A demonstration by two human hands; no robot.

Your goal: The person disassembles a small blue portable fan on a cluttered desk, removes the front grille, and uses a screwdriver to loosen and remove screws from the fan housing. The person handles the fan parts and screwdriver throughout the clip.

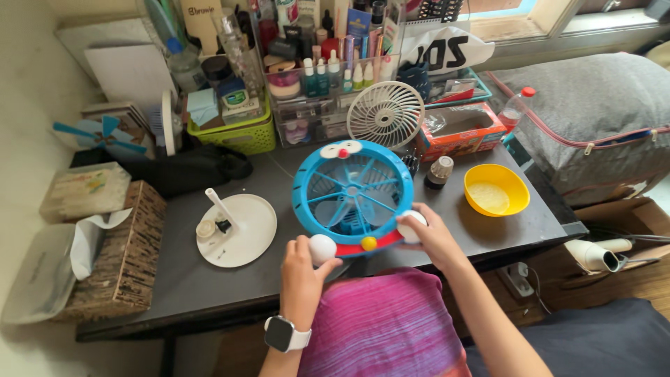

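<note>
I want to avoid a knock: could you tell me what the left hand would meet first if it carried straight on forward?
Probably the blue fan: the left hand already touches its white knob at the lower rim.

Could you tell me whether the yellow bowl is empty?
Not empty: the yellow bowl holds a pale, grainy layer on its bottom.

Dark grey desk (pixel 447 230) set against a pale wall (pixel 28 91) at 9 o'clock. Window sill (pixel 530 28) at 1 o'clock admits daylight. Grey cushioned seat (pixel 600 105) with red piping at 3 o'clock. Wooden floor (pixel 628 279) at 4 o'clock, bearing a white power strip (pixel 518 278).
</note>
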